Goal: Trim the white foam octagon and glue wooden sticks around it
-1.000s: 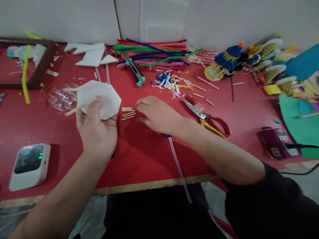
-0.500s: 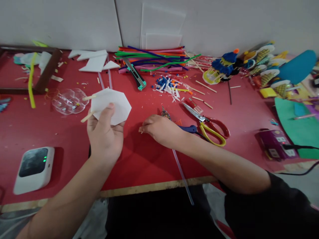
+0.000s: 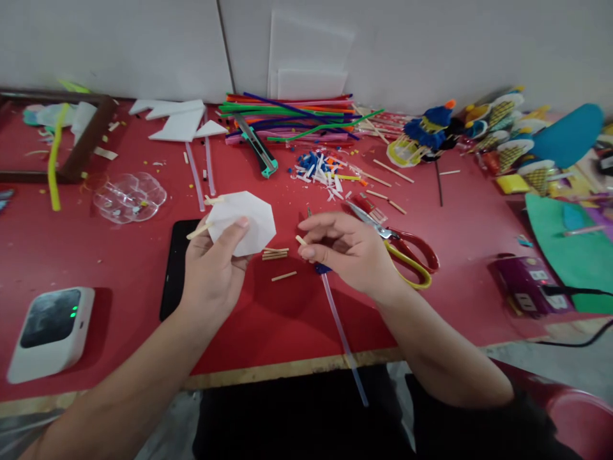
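My left hand (image 3: 218, 268) grips a white octagonal foam board (image 3: 256, 223), thumb on its face and fingers beneath. Two short wooden sticks (image 3: 198, 231) jut out from the board's left edge. Between the thumb and fingers of my right hand (image 3: 347, 252) is another short wooden stick (image 3: 301, 240), only its end showing. Several cut sticks (image 3: 275, 254) lie on the red table between my hands, one a little apart. Under my right hand a glue gun (image 3: 322, 269) is mostly hidden, with a clear glue stick (image 3: 342, 332) running from it past the table edge.
Scissors (image 3: 407, 249) lie right of my right hand. A black phone (image 3: 175, 275) is under my left wrist. Behind are a green cutter (image 3: 258, 150), pipe cleaners (image 3: 292, 115) and a clear palette (image 3: 130, 198). A white device (image 3: 52, 332) sits left, a purple box (image 3: 531, 281) right.
My right hand has lifted from the table with a stick in its fingers, uncovering the cut sticks. My left hand has brought the foam board to the right and slightly lower.
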### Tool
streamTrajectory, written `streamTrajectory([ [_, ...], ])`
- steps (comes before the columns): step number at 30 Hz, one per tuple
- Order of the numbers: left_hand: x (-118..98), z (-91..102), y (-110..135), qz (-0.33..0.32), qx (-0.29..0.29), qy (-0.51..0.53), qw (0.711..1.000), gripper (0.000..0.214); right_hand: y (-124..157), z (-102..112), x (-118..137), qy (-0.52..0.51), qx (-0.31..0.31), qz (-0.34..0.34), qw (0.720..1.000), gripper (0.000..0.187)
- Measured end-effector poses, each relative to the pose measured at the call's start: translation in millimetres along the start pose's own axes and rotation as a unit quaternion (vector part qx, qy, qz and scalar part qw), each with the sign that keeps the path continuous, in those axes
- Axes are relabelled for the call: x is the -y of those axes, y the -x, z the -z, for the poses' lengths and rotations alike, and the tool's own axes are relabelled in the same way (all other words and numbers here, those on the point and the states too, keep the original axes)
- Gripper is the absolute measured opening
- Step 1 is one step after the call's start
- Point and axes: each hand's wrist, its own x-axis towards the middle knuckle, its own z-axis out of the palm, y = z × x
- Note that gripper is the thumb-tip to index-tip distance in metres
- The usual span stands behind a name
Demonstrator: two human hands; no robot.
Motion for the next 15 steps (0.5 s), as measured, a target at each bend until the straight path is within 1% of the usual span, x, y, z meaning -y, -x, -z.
streamTrajectory([
  [2,2.1,-0.9,2.1,0.011,0.014,-0.001,1.000,0.031,2.1,0.0,-0.5,-0.067,-0.030,0.003,0.997,0.015],
  [4,3.6,-1.7,4.9,0.028,0.027,-0.011,0.999,0.034,3.4,0.8,-2.1,-0.106,-0.056,0.019,0.993,0.009],
  [5,4.1,-1.9,6.5,0.039,0.033,-0.019,0.999,0.035,4.0,1.4,-3.1,-0.119,-0.059,0.024,0.991,0.006],
  [6,4.5,-2.1,8.1,0.051,0.039,-0.029,0.998,0.035,4.7,2.1,-4.0,-0.130,-0.057,0.026,0.990,0.007],
  [8,5.4,-1.5,11.4,0.068,0.046,-0.048,0.995,0.036,6.2,2.6,-5.0,-0.144,-0.045,0.028,0.988,0.017],
  [10,6.8,0.2,14.0,0.071,0.046,-0.070,0.994,0.037,7.5,1.5,-4.5,-0.156,-0.047,0.024,0.986,0.020],
  [13,9.9,4.4,16.7,0.057,0.052,-0.110,0.991,0.037,7.0,-1.5,-1.8,-0.195,-0.089,0.007,0.977,0.008],
  [15,11.8,6.9,18.1,0.046,0.062,-0.126,0.989,0.036,4.9,-2.4,-0.4,-0.208,-0.114,-0.019,0.971,0.012],
])
